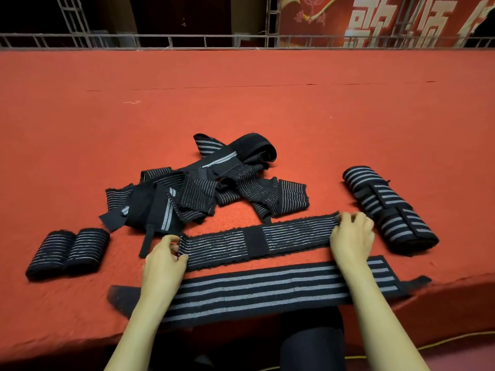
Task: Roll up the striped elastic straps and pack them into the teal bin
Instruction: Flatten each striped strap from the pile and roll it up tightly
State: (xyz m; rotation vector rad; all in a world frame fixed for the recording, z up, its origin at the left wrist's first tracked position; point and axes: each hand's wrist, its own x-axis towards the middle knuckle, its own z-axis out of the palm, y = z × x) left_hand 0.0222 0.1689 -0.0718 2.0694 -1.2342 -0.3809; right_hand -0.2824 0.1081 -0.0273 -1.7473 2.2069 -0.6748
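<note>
A thin-striped black strap lies stretched flat on the red carpet. My left hand pinches its left end and my right hand grips its right end. Closer to me a wide-striped strap lies flat under both forearms. A tangled pile of loose straps sits behind. Two small rolled straps lie at the left, and bigger rolled straps at the right. No teal bin is in view.
The red carpeted platform stretches far back to a metal railing. Its front edge runs just below the wide strap. My dark-clothed knee and a yellow cable are below the edge.
</note>
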